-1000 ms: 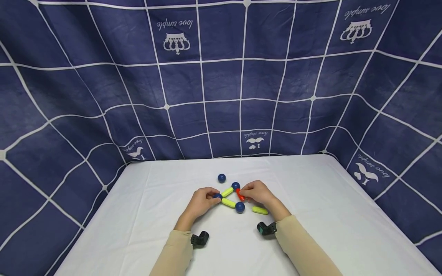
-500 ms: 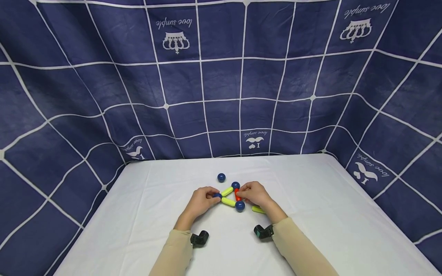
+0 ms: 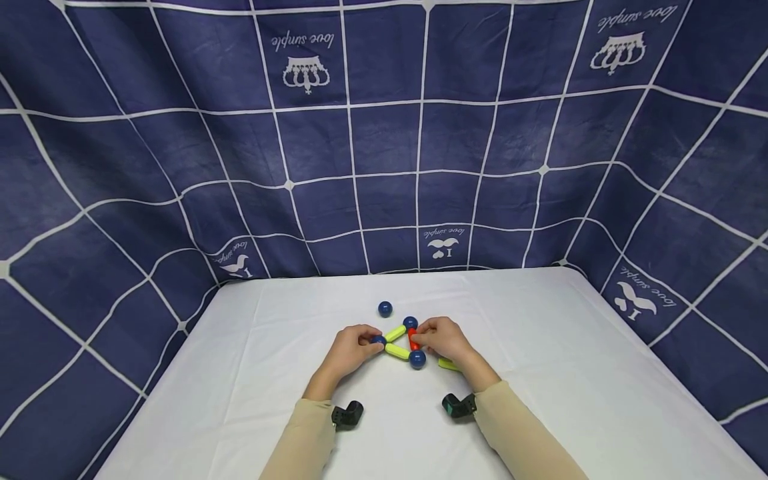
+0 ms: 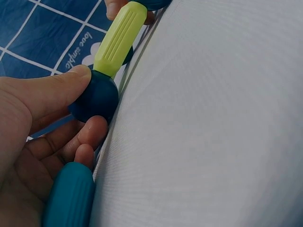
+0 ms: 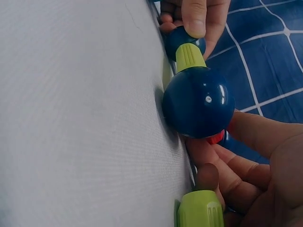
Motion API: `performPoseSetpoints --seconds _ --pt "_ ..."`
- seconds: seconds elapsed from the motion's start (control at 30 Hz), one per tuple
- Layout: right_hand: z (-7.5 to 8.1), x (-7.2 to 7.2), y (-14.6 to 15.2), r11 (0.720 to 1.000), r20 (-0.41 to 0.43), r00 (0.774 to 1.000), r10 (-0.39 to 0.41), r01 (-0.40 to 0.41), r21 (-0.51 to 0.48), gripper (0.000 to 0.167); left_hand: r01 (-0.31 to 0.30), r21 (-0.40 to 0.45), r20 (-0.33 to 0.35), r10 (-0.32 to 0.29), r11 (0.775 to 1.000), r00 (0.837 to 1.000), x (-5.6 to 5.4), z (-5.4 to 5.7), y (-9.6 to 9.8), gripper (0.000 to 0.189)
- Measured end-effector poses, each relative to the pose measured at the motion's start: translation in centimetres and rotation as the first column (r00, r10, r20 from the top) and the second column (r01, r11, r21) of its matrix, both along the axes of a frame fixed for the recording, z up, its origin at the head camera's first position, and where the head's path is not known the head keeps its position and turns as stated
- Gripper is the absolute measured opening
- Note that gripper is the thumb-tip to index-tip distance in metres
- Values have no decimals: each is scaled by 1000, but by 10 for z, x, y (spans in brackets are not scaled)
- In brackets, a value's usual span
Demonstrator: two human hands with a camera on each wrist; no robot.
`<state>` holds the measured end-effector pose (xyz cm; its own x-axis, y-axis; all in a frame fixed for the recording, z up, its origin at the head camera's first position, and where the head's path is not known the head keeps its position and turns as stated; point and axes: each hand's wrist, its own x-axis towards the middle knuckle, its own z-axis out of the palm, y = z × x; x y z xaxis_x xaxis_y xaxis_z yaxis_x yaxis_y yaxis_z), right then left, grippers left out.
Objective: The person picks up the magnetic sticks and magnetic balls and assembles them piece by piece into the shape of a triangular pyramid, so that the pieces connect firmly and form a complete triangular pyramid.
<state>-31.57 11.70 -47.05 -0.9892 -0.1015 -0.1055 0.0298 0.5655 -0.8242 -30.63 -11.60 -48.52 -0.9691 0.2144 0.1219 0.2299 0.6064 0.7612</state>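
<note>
A triangle of ball-and-stick pieces lies on the white cloth: blue balls at its corners, two yellow-green sticks (image 3: 398, 351) on its left sides and a red stick (image 3: 413, 339) on its right. My left hand (image 3: 350, 349) pinches the left corner ball (image 4: 97, 97) between thumb and fingers. With thumb and fingers my right hand (image 3: 446, 339) grips the red stick, mostly hidden behind the near blue ball (image 5: 199, 102) in the right wrist view. That ball and the far blue ball (image 3: 411, 323) sit at the red stick's ends.
Beyond the triangle lies a loose blue ball (image 3: 385, 309). A loose yellow-green stick (image 3: 447, 364) is partly covered by my right wrist. Beside my left fingers is a teal stick (image 4: 71, 196). Blue checked fabric (image 3: 384, 147) hangs around the white-covered table (image 3: 270, 333).
My right hand has swung the red stick's near end left and towards me, from free of the near ball to meeting it. The left hand has stayed on its ball.
</note>
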Motion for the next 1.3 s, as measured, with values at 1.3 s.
performPoseSetpoints --seconds 1.3 --pt "7 16 75 901 4 916 401 -395 180 12 -26 -18 22 26 1000 999 2 0 1 26"
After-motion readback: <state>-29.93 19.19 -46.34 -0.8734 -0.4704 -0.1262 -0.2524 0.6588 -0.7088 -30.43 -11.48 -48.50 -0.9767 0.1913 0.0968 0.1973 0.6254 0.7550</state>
